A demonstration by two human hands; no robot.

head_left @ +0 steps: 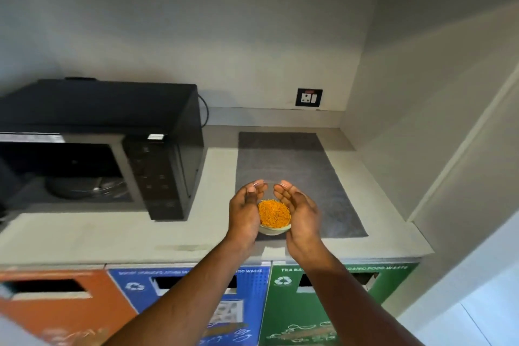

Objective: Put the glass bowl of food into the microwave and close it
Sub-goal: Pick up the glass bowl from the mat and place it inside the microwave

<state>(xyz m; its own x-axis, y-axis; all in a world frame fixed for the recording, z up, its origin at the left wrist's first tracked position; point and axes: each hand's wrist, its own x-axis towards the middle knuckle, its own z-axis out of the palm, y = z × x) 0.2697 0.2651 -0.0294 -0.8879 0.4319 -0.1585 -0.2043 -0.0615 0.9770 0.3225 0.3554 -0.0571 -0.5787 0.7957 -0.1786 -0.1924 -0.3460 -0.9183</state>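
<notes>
A small glass bowl [273,229] filled with orange shredded food [273,215] is cupped between both my hands, just above the near edge of a grey mat [297,160]. My left hand [245,215] wraps its left side and my right hand [300,212] wraps its right side. The black microwave [157,109] stands at the left of the counter. Its door is swung open out of view, showing the dark cavity and the glass turntable [87,185] inside. The control panel [156,174] faces me on the microwave's right side.
The counter [112,236] is pale stone, closed off by walls at the back and right. A wall socket [309,97] sits behind the mat. Below the counter front are orange [67,306], blue [252,289] and green [286,314] waste bins with slots.
</notes>
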